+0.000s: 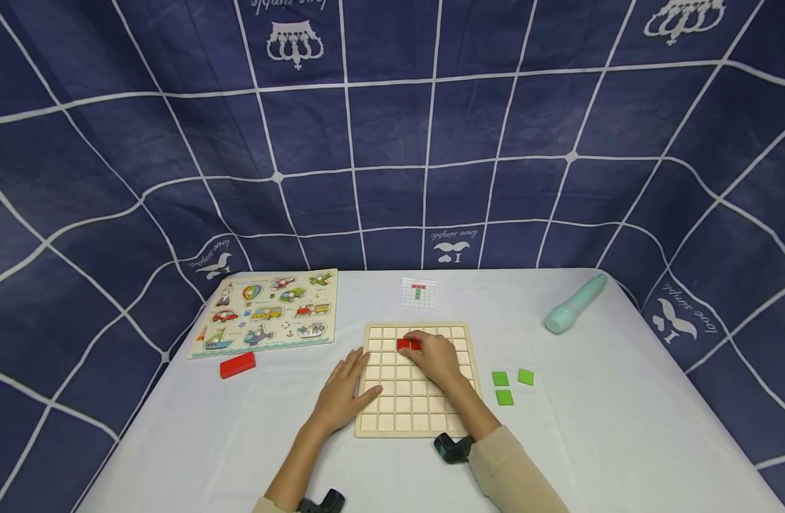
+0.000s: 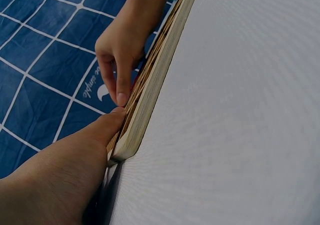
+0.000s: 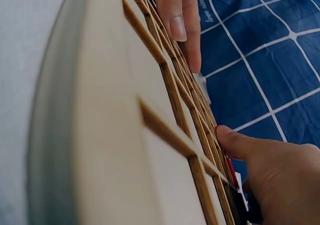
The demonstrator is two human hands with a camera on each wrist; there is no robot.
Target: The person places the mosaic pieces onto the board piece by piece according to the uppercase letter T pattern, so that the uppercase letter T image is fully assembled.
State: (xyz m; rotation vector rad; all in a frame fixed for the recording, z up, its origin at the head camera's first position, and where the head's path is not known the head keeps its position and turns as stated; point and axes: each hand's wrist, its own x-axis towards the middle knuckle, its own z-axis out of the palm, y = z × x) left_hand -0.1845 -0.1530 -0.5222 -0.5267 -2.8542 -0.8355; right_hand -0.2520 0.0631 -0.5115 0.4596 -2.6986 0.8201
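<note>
A wooden grid board [image 1: 386, 405] lies flat, with red square tiles [image 1: 403, 344] in its upper cells. My right hand [image 1: 436, 358] reaches over the board, thumb and forefinger pinching at a red tile; the fingers hide part of the tiles. From the right wrist view, the thumb is against the red tile's edge [image 3: 231, 170]. My left hand [image 1: 341, 395] rests on the board's left edge, fingers spread and thumb over the frame. A small pattern card [image 1: 408, 298] beyond the board shows a T of red and green squares.
Three green square tiles [image 1: 504, 397] lie right of the board. A picture puzzle [image 1: 238, 291] with vehicle pieces stands at the back left, a red block [image 1: 237, 365] before it. A mint-green microphone-shaped object [image 1: 575, 305] lies far right. Blue checked cloth [image 1: 392, 128] rises behind the white table.
</note>
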